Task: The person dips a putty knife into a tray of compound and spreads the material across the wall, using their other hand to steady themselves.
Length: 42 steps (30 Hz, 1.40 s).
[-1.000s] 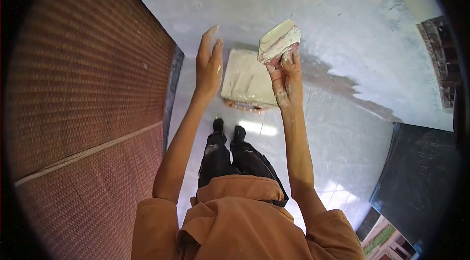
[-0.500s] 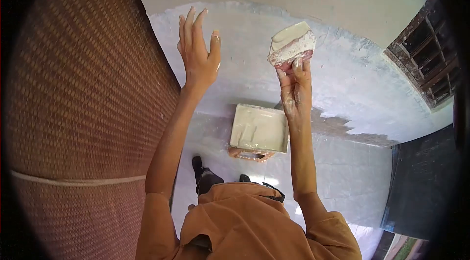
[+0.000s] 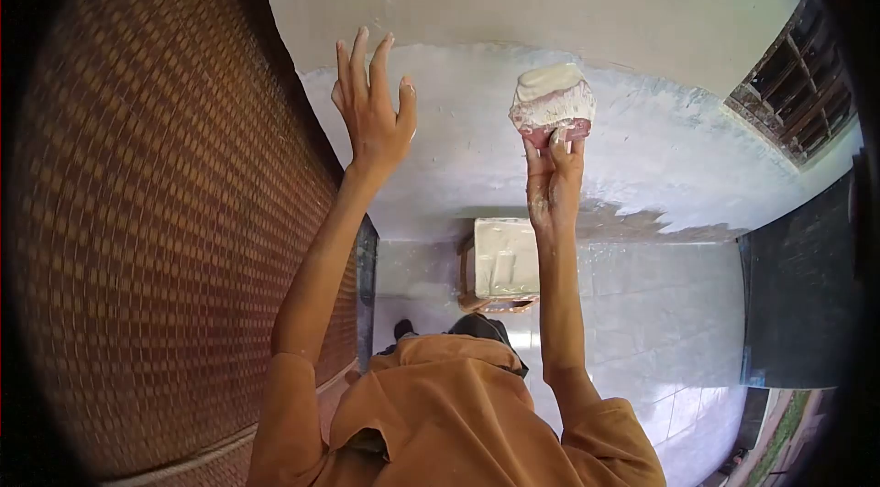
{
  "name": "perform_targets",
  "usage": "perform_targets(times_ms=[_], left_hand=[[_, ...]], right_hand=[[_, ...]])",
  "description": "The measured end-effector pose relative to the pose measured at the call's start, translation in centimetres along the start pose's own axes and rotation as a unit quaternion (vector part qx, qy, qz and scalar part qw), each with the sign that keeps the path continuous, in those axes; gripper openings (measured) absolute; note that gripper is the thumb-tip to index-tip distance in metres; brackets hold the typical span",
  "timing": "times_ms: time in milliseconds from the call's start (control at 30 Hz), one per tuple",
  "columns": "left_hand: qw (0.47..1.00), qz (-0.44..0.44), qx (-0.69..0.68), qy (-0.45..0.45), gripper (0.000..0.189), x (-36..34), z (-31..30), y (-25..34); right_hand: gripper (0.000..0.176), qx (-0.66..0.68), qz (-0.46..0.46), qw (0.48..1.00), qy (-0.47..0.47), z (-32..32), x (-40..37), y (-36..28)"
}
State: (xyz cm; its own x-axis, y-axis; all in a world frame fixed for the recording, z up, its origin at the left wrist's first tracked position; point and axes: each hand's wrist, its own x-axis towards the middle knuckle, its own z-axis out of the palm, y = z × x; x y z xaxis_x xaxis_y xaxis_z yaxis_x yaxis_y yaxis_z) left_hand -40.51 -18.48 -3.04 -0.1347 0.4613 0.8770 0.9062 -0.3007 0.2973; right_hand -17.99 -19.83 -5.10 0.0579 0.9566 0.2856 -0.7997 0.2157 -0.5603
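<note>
My right hand point(image 3: 555, 177) pinches a reddish putty scraper point(image 3: 553, 108) by its lower edge, thumb on the near side. Thick off-white putty covers the scraper's upper part. My left hand point(image 3: 374, 116) is raised in front of the wall, fingers spread, holding nothing; there is putty on its fingertips. Behind both hands stands a wall point(image 3: 467, 111) with a whitish coated band below a plainer beige upper area. Lower down, a tray of putty point(image 3: 506, 258) rests on a small stool point(image 3: 495, 305), partly hidden by my right forearm.
A woven mat panel point(image 3: 174, 212) rises along the left side. At the upper right is a barred window point(image 3: 797, 83). A dark panel point(image 3: 793, 290) stands at the right, beside the shiny tiled floor point(image 3: 632, 313).
My view has shifted, so the tray now sits lower and further right. The scraper's face has turned slightly and appears lower in view. My left hand stays raised and spread.
</note>
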Motion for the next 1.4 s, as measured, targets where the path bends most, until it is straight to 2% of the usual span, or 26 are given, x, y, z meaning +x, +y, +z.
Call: perform_targets(times_ms=[100, 200, 233, 267, 333, 367, 433, 467, 533, 567, 667, 933, 1000, 1100, 1333, 1400], left_hand=[[1.0, 0.006, 0.007, -0.004, 0.055, 0.2, 0.1, -1.5], [1.0, 0.003, 0.019, 0.002, 0.055, 0.5, 1.1, -3.0], [1.0, -0.001, 0.024, 0.002, 0.055, 0.5, 1.3, -3.4], [0.999, -0.004, 0.034, -0.001, 0.055, 0.5, 1.5, -3.8], [0.999, -0.008, 0.048, -0.005, 0.055, 0.6, 2.0, -4.5], [0.998, -0.008, 0.059, -0.008, 0.055, 0.5, 2.1, -4.9], [0.997, -0.006, 0.069, -0.018, 0.055, 0.3, 2.2, -5.7], [0.997, -0.007, 0.071, -0.012, 0.054, 0.4, 2.3, -6.1], [0.997, -0.009, 0.074, -0.01, 0.054, 0.4, 2.5, -7.1], [0.997, -0.012, 0.073, -0.011, 0.054, 0.4, 2.5, -7.6], [0.998, -0.001, 0.066, -0.013, 0.054, 0.7, 2.8, -9.1], [0.998, 0.055, 0.036, -0.014, 0.052, 0.8, 3.3, -12.5], [0.997, 0.069, 0.031, -0.015, 0.052, 0.4, 3.4, -12.8], [0.997, 0.075, 0.026, -0.019, 0.052, -0.1, 3.6, -13.3], [0.997, 0.069, 0.033, -0.012, 0.051, 0.0, 4.2, -14.3], [0.997, 0.069, 0.028, -0.005, 0.051, 0.1, 4.5, -14.2]], right_hand=[[0.044, -0.011, 0.004, 1.0, 0.017, 0.7, 0.5, 2.1], [0.029, -0.064, -0.091, 0.994, -0.009, 1.3, 2.7, 5.8], [0.029, -0.063, -0.086, 0.994, -0.011, 1.5, 3.1, 6.8], [0.026, -0.157, -0.124, 0.98, -0.004, 1.4, 3.5, 7.8], [0.023, -0.335, -0.2, 0.921, 0.009, 1.4, 4.5, 9.5], [0.029, -0.344, -0.279, 0.895, -0.054, 1.7, 5.2, 10.5], [0.041, -0.429, -0.393, 0.799, -0.153, 1.6, 6.4, 11.6], [0.041, -0.429, -0.392, 0.799, -0.152, 1.6, 7.2, 12.2], [0.046, -0.519, -0.479, 0.674, -0.215, 1.3, 8.3, 13.7], [0.046, -0.52, -0.478, 0.675, -0.213, 1.2, 8.9, 14.4], [0.039, -0.568, -0.517, 0.611, -0.191, 0.9, 10.7, 16.3], [0.032, -0.594, -0.554, 0.561, -0.161, 0.6, 12.2, 20.7], [0.033, -0.624, -0.566, 0.522, -0.134, 0.6, 13.0, 21.5], [0.034, -0.652, -0.563, 0.497, -0.101, 0.5, 13.6, 22.6], [0.04, -0.673, -0.528, 0.504, -0.123, 0.1, 12.9, 22.6], [0.05, -0.674, -0.482, 0.541, -0.145, -0.9, 12.1, 23.0]])
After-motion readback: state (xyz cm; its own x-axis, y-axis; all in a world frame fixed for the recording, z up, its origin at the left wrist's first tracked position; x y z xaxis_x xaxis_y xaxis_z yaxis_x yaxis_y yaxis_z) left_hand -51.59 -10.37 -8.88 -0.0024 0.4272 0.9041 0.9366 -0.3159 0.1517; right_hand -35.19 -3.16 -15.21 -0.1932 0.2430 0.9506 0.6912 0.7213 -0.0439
